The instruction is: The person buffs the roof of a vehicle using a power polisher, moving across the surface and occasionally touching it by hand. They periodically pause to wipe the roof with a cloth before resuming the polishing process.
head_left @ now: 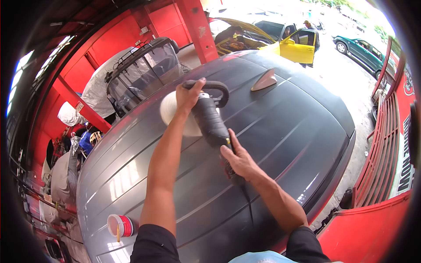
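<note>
Both my hands are on a black car polisher [209, 118] that lies over a dark grey car roof [280, 131]. My left hand [189, 96] is wrapped round its looped front handle, above the pale round buffing pad [169, 109]. The pad rests on the roof and is partly hidden by my forearm. My right hand [241, 160] grips the rear of the polisher's body, and a dark cord trails from there down the roof. Ahead of the tool stands a brownish shark-fin antenna [264, 80].
On the roof at lower left sits a tub [120, 225] with a red label and a stick leaning at its rim. A yellow car [298, 48] with its hood up and people beside it stands beyond. Red railings [377, 153] run along the right; a covered vehicle [144, 65] is at left.
</note>
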A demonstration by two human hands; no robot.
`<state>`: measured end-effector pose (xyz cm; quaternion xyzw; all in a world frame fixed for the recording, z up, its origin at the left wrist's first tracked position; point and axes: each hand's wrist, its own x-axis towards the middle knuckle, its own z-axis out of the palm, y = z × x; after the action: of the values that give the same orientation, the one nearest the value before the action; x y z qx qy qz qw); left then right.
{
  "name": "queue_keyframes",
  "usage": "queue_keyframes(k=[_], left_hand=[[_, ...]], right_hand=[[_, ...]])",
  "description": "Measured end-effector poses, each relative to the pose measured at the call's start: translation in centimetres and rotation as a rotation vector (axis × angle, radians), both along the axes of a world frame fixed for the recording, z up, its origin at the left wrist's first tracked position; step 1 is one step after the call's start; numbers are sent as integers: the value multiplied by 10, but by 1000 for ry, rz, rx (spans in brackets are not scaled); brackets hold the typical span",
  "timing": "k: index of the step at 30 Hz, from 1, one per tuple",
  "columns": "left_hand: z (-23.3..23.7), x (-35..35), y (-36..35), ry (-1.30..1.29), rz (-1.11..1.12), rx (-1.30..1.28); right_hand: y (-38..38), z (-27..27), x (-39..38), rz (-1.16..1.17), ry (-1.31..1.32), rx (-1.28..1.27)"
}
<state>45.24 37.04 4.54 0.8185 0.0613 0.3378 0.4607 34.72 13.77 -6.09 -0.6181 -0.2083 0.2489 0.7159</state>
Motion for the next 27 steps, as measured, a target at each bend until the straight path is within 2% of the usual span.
queue_keyframes(k=[6, 9, 14, 15, 16, 19, 27], left_hand=[[-1, 73, -57, -6, -208, -47], [-12, 109, -68, -43, -221, -32], [-14, 132, -88, -63, -235, -90], [-18, 137, -89, -134, -311, -153], [-21, 139, -88, -207, -383, -217], [-28, 141, -86, -213, -346, -235], [-19, 114, -90, -213, -316, -167]], right_hand=[[-39, -7, 55, -128, 10, -22], [-56, 1, 69, -159, 99, -9], [-73, 9, 89, -139, 82, 38], [-73, 6, 91, -176, 49, 8], [-73, 3, 92, -209, 14, -24], [-72, -10, 98, -268, -120, -153], [-76, 1, 72, -248, 10, -95]])
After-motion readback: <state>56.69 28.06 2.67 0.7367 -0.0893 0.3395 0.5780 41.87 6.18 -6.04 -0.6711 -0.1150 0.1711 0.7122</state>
